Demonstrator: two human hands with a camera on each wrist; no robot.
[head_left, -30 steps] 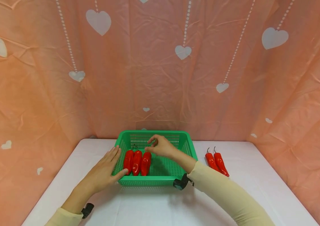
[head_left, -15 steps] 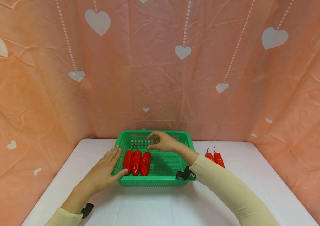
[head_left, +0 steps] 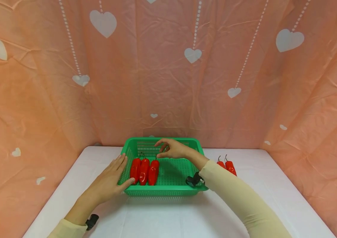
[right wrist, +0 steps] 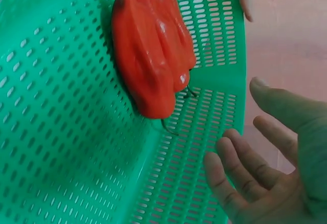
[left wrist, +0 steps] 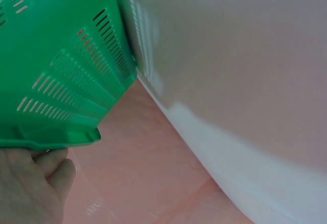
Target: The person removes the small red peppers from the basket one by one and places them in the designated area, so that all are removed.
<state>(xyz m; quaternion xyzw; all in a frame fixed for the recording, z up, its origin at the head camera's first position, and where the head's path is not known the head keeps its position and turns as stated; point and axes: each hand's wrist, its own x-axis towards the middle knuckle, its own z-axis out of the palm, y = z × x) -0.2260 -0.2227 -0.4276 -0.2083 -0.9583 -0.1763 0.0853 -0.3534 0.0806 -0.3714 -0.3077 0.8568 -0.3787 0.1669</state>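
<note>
Three red chili peppers lie side by side in the left part of a green plastic basket (head_left: 168,187): a left pepper (head_left: 135,170), a middle pepper (head_left: 144,172) and a right pepper (head_left: 153,172). My left hand (head_left: 107,183) rests with straight fingers along the basket's left rim, its thumb over the front left corner. Over the basket, just above the right pepper's stem end, is my right hand (head_left: 172,149). In the right wrist view this right hand (right wrist: 276,196) has loosely bent, spread fingers and holds nothing; the peppers (right wrist: 148,65) lie apart from it.
Two more red peppers (head_left: 230,167) lie on the white table (head_left: 156,218) right of the basket, their lower parts hidden by my right sleeve (head_left: 239,195). A pink cloth (head_left: 168,92) with white hearts hangs behind and at both sides.
My right hand has moved slightly up and right, away from the right pepper's top. Its forearm now covers more of the two table peppers. My left hand stays in place.
</note>
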